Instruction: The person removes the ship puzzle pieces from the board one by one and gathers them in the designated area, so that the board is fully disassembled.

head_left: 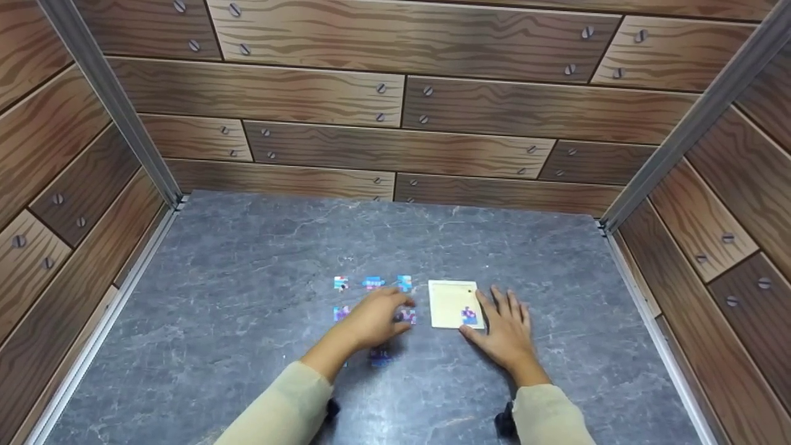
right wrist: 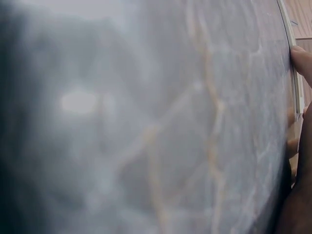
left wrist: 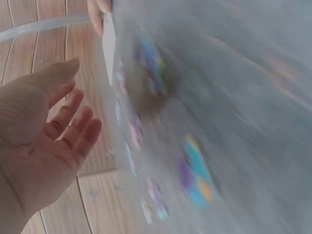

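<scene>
My left hand (head_left: 376, 316) hovers over loose jigsaw pieces, its fingers loosely bent. In the left wrist view nothing lies between that hand's (left wrist: 53, 131) thumb and fingers. A pink-and-blue jigsaw piece (head_left: 408, 316) shows just beside its fingertips. My right hand (head_left: 508, 334) lies spread at the right side of a cream puzzle tray (head_left: 446, 304), thumb at the near corner and index finger along the edge. One purple-and-blue piece (head_left: 469, 316) sits inside the tray at its lower right. In the right wrist view, that hand's thumb (right wrist: 303, 63) touches the tray's edge.
Several more pieces lie left of the tray: a back row with a blue-and-red piece (head_left: 373, 282), a piece at left (head_left: 340, 313) and a dark blue piece (head_left: 379, 356) nearer me. Wood-patterned walls (head_left: 395, 99) enclose the grey marbled tabletop (head_left: 247, 278) on three sides.
</scene>
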### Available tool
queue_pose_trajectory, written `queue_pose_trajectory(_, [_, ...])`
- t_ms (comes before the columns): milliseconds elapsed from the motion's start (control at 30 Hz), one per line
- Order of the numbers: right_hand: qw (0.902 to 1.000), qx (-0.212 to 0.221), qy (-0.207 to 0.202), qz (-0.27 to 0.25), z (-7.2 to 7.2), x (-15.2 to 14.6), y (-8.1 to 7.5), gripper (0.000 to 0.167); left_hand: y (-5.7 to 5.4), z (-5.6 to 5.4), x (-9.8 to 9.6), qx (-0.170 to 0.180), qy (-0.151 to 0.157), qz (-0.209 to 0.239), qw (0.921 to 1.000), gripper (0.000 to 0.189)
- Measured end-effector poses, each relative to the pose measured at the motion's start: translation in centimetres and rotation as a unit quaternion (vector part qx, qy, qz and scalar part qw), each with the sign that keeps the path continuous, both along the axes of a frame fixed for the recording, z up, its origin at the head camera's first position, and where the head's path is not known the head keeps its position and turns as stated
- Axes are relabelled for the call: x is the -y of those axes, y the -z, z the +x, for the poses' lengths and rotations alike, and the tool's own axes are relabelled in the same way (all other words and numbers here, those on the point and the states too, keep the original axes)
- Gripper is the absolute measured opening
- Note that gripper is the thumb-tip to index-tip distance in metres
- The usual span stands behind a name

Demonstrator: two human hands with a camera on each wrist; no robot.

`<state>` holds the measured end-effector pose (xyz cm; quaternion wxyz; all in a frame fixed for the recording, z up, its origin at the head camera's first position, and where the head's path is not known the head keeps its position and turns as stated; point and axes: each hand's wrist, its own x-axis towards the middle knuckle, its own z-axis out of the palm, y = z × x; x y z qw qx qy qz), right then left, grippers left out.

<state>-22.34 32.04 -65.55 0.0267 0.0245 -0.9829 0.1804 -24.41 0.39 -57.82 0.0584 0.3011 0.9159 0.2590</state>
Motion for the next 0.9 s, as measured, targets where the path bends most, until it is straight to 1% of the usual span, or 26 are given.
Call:
queue_pose_trajectory(67, [1.0000,0.000,0.000,0.001,-0.1,0.0,0.0,0.098,-0.2,-0.9,-1.7,-0.009,0.005,0.001,0.9999,0.041])
queue_pose_trajectory(200, [1.0000,-0.001,0.000,0.003,-0.2,0.0,0.1,0.097,-0.3,-2.5,-4.8,-0.004,0.003,-0.006,1.0000,0.048])
queue_pose_trajectory(333, [1.0000,-0.001,0.001,0.006,-0.2,-0.1,0.2,0.097,0.1,-3.8,-7.3,0.001,0.005,0.002,1.0000,0.054])
queue_pose_trajectory(433, [0.9999,-0.007,-0.001,0.007,-0.2,0.0,0.3,0.095,0.5,-4.4,-8.6,0.007,0.020,0.010,0.9997,0.050])
queue_pose_trajectory(600, [0.9998,-0.018,-0.002,0.005,-0.3,0.0,0.2,0.094,1.3,-5.1,-10.3,0.022,0.048,0.007,0.9986,0.043])
queue_pose_trajectory(733, [0.9998,-0.017,-0.002,0.002,-0.2,0.1,0.3,0.094,1.9,-5.7,-11.1,0.032,0.053,-0.008,0.9980,0.044])
queue_pose_trajectory(900, [0.9998,-0.018,-0.001,0.002,0.0,0.0,0.2,0.093,2.5,-6.1,-11.6,0.044,0.065,-0.021,0.9967,0.043])
